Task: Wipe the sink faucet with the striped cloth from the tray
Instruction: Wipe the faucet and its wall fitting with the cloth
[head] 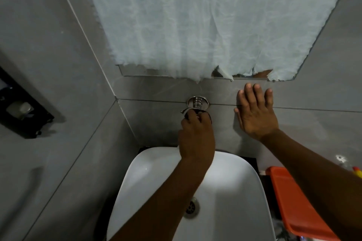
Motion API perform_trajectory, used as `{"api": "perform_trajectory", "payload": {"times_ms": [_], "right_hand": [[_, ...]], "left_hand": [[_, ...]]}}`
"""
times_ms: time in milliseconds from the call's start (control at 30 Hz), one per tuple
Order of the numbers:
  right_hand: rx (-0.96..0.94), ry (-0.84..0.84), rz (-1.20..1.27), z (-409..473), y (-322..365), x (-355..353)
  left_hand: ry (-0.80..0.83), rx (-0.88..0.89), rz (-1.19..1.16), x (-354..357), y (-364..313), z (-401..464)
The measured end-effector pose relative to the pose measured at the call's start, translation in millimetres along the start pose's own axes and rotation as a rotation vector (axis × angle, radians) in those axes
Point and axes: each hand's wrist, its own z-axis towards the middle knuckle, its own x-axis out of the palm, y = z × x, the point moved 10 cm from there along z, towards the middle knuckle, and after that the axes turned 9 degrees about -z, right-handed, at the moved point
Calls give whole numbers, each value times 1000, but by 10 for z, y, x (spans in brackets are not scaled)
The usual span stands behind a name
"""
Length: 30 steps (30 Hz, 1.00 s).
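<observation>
Left hand (196, 137): I see it closed in a fist around the faucet (197, 103), fingers curled over the spout just below the wall flange.
Cloth (186, 112): only a small grey-and-dark edge peeks out above the fist, pressed against the faucet; I cannot make out its stripes.
Faucet: chrome, wall-mounted, projecting from the grey tile directly above the sink's back edge; only the round flange and ribbed stem are visible to me.
Right hand (255, 112): open and flat, fingers spread, palm against the wall tile just right of the faucet; it holds nothing.
Sink (231, 188): white basin below both forearms, drain (193, 208) partly hidden by the left forearm.
Tray (297, 207): orange, beside the sink's right edge, partly covered by the right forearm.
Mirror (133, 70): above the faucet, mostly covered by a pale torn sheet (205, 21).
Left wall: a black holder (21, 107) is mounted there, well apart from the sink.
</observation>
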Motion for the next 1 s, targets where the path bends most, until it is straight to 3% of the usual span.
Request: {"api": "perform_trajectory", "payload": {"times_ms": [67,133,200,300,367,433,500,533,600,700,767,833,933,1000], "right_hand": [[16,4,14,-4,6,-19],[16,26,33,-19,14,-4],[18,60,60,-18,11,14],[15,84,75,-29,8,10],[11,92,75,-17,4,-19],[6,107,79,-13,8,-40],[3,108,83,-23,2,-56],[2,115,82,-22,-7,-59],[6,140,86,-20,-11,-66],[25,137,80,-13,-8,-99],[19,162,76,-11,-2,-96],[14,167,71,-18,-2,-108],[29,142,60,-9,-13,-137],[36,134,69,-13,-18,-144]], "left_hand": [[-53,-3,-299,24,180,-263],[-148,-107,-755,66,416,-535],[-164,-433,-1312,382,690,-713],[53,-1030,-2217,944,552,-832],[229,-1144,-2366,1030,389,-825],[320,-1195,-2363,1079,337,-852],[244,-1190,-2255,1064,450,-819],[179,-1145,-2090,1024,567,-784],[48,-955,-1582,729,738,-716],[-26,-553,-1125,285,524,-576],[-8,-302,-696,82,348,-454],[47,-167,-363,8,226,-291],[176,-69,49,11,-3,63],[262,-79,170,80,-132,329]]}}
